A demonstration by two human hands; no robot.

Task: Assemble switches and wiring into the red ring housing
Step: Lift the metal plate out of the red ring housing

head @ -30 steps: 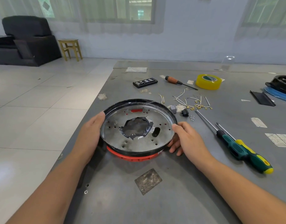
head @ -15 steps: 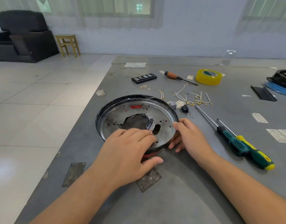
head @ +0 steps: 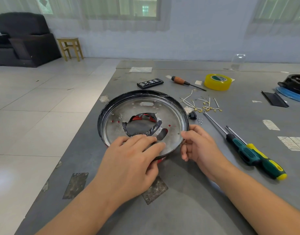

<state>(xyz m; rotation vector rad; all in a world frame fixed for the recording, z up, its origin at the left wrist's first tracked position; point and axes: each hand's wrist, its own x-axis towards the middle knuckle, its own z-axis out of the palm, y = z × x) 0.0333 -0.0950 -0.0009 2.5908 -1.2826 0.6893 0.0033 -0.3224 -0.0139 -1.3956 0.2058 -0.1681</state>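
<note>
Open grey table (head: 188, 200) lies before the metal pan (head: 142, 106); screwdrivers (head: 247, 150), loose wires (head: 201, 104) and tape roll (head: 217, 82) crowd its right and far sides.

silver metal plate (head: 142, 116), black rim; red ring housing (head: 160, 159) beneath; yellow tape roll (head: 217, 82) at 1 o'clock; green-yellow screwdrivers (head: 257, 156) at 3 o'clock; grey worktop (head: 188, 200).
</note>
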